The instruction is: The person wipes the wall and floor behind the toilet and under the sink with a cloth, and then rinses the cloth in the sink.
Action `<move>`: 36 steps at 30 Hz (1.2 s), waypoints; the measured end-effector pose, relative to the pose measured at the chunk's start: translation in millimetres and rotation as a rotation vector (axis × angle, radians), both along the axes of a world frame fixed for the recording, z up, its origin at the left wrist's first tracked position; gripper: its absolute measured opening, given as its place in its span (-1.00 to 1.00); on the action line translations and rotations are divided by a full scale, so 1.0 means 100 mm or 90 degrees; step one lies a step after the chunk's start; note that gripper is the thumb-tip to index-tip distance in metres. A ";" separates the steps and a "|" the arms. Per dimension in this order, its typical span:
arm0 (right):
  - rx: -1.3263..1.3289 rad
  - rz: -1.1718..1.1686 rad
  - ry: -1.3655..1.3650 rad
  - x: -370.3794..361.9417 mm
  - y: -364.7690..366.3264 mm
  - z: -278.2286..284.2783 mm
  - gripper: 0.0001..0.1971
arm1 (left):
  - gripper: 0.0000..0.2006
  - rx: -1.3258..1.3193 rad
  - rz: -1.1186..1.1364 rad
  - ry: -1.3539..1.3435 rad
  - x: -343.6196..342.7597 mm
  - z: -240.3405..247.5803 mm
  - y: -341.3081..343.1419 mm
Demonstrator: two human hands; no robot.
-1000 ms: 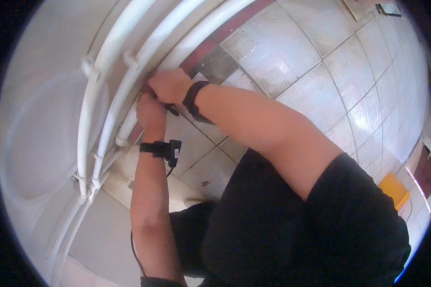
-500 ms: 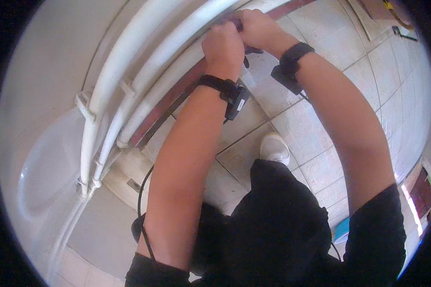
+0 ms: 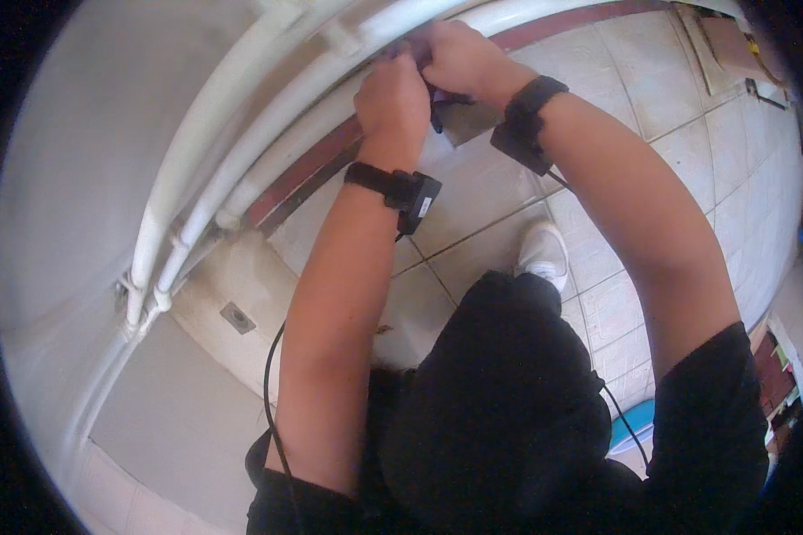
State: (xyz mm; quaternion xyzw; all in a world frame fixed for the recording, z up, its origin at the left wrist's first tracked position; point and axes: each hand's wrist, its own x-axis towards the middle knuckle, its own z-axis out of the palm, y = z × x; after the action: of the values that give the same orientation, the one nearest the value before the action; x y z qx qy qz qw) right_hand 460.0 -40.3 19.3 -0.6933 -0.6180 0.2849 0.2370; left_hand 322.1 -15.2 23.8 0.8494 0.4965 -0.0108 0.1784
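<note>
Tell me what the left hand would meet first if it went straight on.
Past the dark item seemingly in its grip, the left hand would probably meet the middle white pipe; depth is unclear.

Versus a second ago, I log left hand (image 3: 393,102) and right hand (image 3: 468,62) farther along edge of floor (image 3: 678,169); white shoe (image 3: 544,250) now visible.

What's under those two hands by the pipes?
Under the right hand and left hand, a dark item partly shows against floor tiles; the rest is covered, its shape unclear.
</note>
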 end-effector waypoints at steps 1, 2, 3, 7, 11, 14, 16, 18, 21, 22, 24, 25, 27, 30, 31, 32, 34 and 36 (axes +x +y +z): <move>0.007 0.008 -0.017 -0.17 0.03 0.00 -0.70 | -0.78 -0.013 0.003 0.026 -0.17 -0.01 0.04; 0.013 0.017 -0.035 -0.36 0.06 -0.02 -0.70 | -0.77 -0.004 0.015 0.035 -0.35 -0.02 0.05; 0.019 0.023 -0.054 -0.53 0.08 -0.05 -0.69 | -0.77 0.004 0.025 0.043 -0.53 -0.01 0.04; 0.058 0.063 -0.055 -1.18 0.19 -0.10 -0.72 | -0.75 0.013 0.088 0.056 -1.15 0.07 0.02; 0.009 0.095 -0.083 -1.73 0.22 -0.07 -0.76 | -0.74 0.001 0.119 0.014 -1.74 0.00 0.03; 0.037 0.134 -0.059 -2.04 0.26 -0.06 -0.75 | -0.76 0.057 0.109 0.018 -2.11 -0.14 0.05; 0.035 0.155 -0.074 -2.23 0.29 0.01 -0.74 | -0.76 0.062 0.127 0.050 -2.31 -0.18 0.06; -0.047 0.204 -0.084 -2.46 0.35 0.17 -0.74 | -0.76 0.091 0.125 0.052 -2.61 -0.30 0.08; -0.032 0.222 -0.116 -2.70 0.42 0.10 -0.76 | -0.74 0.062 0.141 -0.028 -2.89 -0.40 0.15; -0.024 0.222 -0.112 -2.77 0.45 0.09 -0.75 | -0.73 0.073 0.167 -0.003 -2.96 -0.45 0.17; -0.021 0.202 -0.138 -2.88 0.48 0.08 -0.74 | -0.71 0.053 0.164 0.027 -2.96 -0.32 0.19; -0.015 0.197 -0.156 -2.98 0.49 0.10 -0.73 | -0.70 0.031 0.150 0.043 -3.02 -0.15 0.18; 0.014 0.187 -0.126 -2.98 0.45 0.10 -0.74 | -0.69 0.048 0.166 0.014 -3.06 -0.28 0.17; 0.026 0.203 -0.139 -2.86 0.43 0.01 -0.73 | -0.67 0.047 0.168 0.026 -3.04 -0.39 0.25; 0.018 0.184 -0.160 -3.00 0.48 -0.06 -0.73 | -0.66 0.037 0.137 0.024 -3.11 -0.47 0.34; 0.017 0.195 -0.160 -2.92 0.47 -0.08 -0.72 | -0.66 0.015 0.168 0.030 -2.91 -0.27 0.23; 0.001 0.175 -0.169 -2.61 0.40 -0.06 -0.72 | -0.65 -0.025 0.191 0.035 -2.39 0.24 0.06; -0.024 0.149 -0.139 -2.52 0.38 -0.02 -0.71 | -0.63 -0.026 0.129 -0.024 -2.34 0.23 0.02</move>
State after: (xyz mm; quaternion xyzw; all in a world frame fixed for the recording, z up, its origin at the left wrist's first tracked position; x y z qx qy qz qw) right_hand 207.7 -2.5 17.4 -0.6478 -0.7112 0.2452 0.1202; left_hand 88.3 -13.6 47.1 0.7910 0.5762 0.0130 0.2052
